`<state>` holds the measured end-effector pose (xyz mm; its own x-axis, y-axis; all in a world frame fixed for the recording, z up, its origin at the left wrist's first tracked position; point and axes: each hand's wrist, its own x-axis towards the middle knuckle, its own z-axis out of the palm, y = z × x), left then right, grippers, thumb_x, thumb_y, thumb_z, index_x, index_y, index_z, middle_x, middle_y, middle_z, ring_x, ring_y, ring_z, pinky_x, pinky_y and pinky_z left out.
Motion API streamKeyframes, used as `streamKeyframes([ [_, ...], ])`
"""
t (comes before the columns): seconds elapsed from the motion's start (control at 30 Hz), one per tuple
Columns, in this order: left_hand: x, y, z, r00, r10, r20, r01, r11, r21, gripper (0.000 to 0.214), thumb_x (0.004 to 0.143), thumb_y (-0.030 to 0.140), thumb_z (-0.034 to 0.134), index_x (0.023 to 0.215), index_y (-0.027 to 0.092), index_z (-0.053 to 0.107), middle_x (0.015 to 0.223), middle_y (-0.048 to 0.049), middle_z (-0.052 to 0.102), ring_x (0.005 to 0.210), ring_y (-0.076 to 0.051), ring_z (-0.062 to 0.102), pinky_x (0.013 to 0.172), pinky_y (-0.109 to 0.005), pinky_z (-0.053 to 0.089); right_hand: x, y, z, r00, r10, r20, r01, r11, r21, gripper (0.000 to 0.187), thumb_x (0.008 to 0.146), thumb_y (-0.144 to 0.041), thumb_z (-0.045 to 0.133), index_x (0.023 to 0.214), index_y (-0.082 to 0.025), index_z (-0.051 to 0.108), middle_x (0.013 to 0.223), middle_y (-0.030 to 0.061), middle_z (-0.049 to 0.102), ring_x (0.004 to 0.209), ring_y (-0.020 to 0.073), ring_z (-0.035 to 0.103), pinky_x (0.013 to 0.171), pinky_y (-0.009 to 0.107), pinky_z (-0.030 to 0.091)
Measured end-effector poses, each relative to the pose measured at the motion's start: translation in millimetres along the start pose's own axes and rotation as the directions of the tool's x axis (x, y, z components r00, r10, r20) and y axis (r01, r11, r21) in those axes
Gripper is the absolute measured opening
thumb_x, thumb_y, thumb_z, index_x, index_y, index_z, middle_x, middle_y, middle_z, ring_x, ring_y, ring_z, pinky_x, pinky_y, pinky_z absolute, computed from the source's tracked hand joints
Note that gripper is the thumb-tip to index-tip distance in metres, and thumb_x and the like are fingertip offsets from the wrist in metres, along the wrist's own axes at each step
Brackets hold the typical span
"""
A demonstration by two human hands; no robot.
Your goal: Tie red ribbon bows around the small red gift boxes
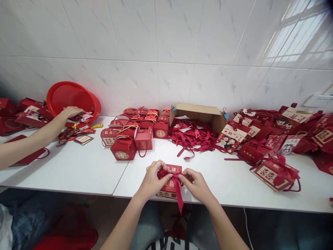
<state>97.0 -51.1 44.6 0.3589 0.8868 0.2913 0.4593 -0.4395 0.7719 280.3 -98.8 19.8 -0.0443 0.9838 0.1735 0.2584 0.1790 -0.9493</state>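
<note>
A small red gift box (170,185) with pale lettering sits near the front edge of the white table. Across its top runs a dark red ribbon (178,192), one tail hanging over the box's front. My left hand (155,178) pinches the ribbon at the left of its knot. From the other side, my right hand (196,184) pinches the ribbon between thumb and forefinger. Both hands rest close above the box, the fingertips a short way apart. The hands partly cover the ribbon loops.
Behind the box, a cardboard carton (197,108) spills loose red ribbons (192,135). Several finished-looking red boxes (123,149) stand left of it; more ribboned boxes (277,173) are piled right. At left, a co-worker's hand (71,111) reaches into a tipped red basket (56,88) of wrapped sweets.
</note>
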Motion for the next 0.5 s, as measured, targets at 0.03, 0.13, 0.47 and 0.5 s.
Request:
streamKeyframes([
  [0.03,-0.1,-1.0,0.5,1.000,-0.004,-0.009,0.004,1.000,-0.017,0.015,0.074,0.027,0.064,0.076,0.020,0.051,0.079,-0.0004,0.058,0.078,-0.017,0.056,0.076,-0.032,0.045,0.2,0.2,0.4,1.000,0.002,-0.008,-0.002,1.000,0.012,0.030,0.086,-0.042,0.054,0.070,-0.017,0.055,0.061,-0.0011,0.055,0.057,0.0114,0.048,0.054,0.022,0.038],
  [0.13,-0.5,-3.5,2.9,0.999,-0.019,-0.029,0.017,0.997,-0.071,0.016,0.072,0.025,0.066,0.075,0.020,0.051,0.078,0.0003,0.058,0.076,-0.016,0.057,0.073,-0.029,0.046,0.6,1.8,1.4,0.999,-0.001,-0.032,0.002,1.000,0.013,0.030,0.085,-0.041,0.054,0.068,-0.017,0.053,0.060,-0.0016,0.053,0.056,0.0113,0.047,0.054,0.023,0.037],
  [0.47,-0.8,1.2,6.7,0.995,-0.101,-0.026,0.098,0.990,-0.105,0.018,0.074,0.025,0.064,0.075,0.020,0.047,0.075,0.0013,0.057,0.076,-0.016,0.060,0.072,-0.028,0.047,-0.6,11.8,-4.4,0.997,0.013,-0.077,-0.015,1.000,-0.023,0.032,0.084,-0.042,0.057,0.064,-0.019,0.049,0.055,-0.0028,0.049,0.053,0.0113,0.043,0.052,0.023,0.034],
  [0.5,-1.5,3.0,5.3,0.995,-0.103,-0.011,0.101,0.988,-0.119,0.016,0.075,0.025,0.063,0.077,0.020,0.047,0.076,0.0012,0.058,0.077,-0.016,0.061,0.073,-0.027,0.047,0.1,12.7,-5.8,0.997,0.023,-0.070,-0.024,1.000,-0.008,0.032,0.084,-0.043,0.056,0.065,-0.019,0.049,0.055,-0.0030,0.049,0.052,0.0111,0.043,0.051,0.023,0.034],
])
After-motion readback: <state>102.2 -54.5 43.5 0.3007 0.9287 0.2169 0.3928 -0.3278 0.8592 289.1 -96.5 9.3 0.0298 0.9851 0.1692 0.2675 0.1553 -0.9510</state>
